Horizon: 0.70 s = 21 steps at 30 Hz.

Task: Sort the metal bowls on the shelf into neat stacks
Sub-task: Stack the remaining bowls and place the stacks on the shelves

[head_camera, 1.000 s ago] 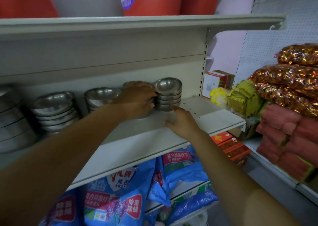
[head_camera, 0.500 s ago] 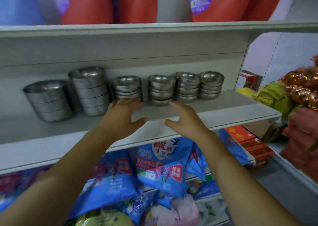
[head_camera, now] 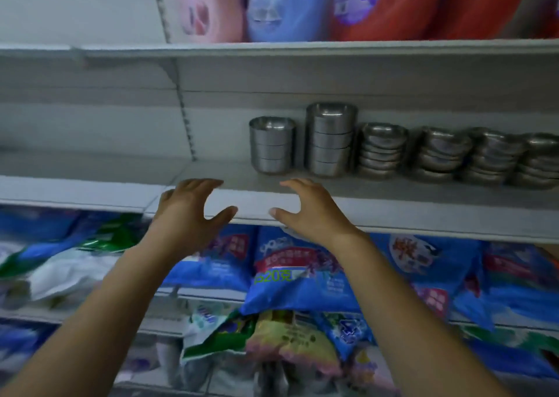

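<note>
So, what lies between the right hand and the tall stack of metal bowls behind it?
Only a bare strip of the shelf board lies between the right hand and the tall stack. The head view shows this.

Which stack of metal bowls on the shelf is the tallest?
The second stack from the left, straight-sided bowls; its rim stands higher than every other stack.

Pale grey metal shop shelving: a back panel (head_camera: 272, 75) and a slotted upright (head_camera: 185, 115) carry an upper shelf (head_camera: 302, 48) and a middle shelf (head_camera: 393, 212). Pink, blue and red plastic wares (head_camera: 287, 3) stand on the upper shelf. Blue printed bags (head_camera: 302, 275) crowd the space below the middle shelf. A plain pale wall (head_camera: 75, 3) shows at upper left. Lighting is dim and even.
</note>
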### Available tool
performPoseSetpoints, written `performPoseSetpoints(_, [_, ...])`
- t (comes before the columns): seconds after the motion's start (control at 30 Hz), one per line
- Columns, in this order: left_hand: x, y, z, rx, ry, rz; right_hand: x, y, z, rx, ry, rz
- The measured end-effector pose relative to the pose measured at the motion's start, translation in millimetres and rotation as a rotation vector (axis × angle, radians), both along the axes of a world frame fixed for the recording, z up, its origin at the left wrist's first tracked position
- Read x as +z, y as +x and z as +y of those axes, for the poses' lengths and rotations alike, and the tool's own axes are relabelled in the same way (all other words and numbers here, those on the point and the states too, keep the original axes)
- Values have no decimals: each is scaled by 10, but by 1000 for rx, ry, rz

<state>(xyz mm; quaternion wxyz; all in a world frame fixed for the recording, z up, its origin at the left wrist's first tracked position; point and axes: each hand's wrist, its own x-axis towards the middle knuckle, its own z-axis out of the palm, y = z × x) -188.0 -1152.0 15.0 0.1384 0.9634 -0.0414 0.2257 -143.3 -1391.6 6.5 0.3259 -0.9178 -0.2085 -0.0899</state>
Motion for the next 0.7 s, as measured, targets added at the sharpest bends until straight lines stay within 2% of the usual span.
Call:
performPoseSetpoints(0.37, [3, -654, 1926, 428, -50, -24, -1, 226, 2394, 352, -55, 5])
performPoseSetpoints(0.7, [216, -480, 3713, 655, -38, -14, 164, 803, 4412, 570, -69, -33])
